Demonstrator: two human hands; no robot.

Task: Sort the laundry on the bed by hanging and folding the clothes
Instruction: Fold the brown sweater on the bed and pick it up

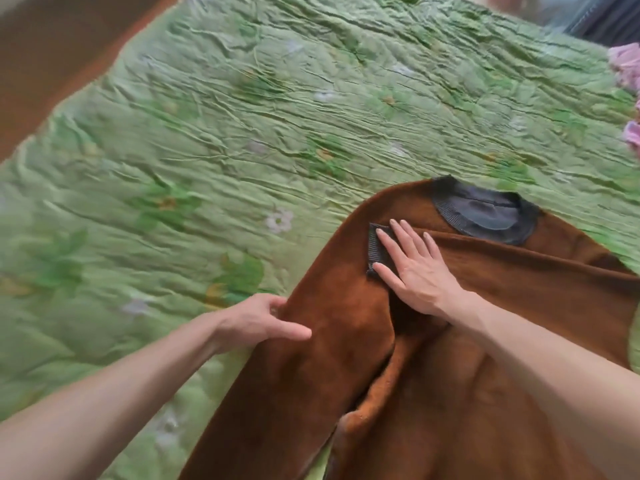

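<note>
One wrinkled green quilted bedspread with a flower print (242,116) fills most of the view. On its near right part lies a brown fleecy sweater (433,393), spread flat with its dark grey ribbed collar (485,216) toward the far side. A brown sleeve is folded across the chest, ending in a dark grey ribbed cuff (375,249). The right hand (415,268) lies flat on the sleeve, fingers spread, fingertips on the cuff, grasping nothing. The left hand (256,320) pinches the sweater's left edge between thumb and fingers. Some pink fabric (625,64) shows at the right border.
</note>
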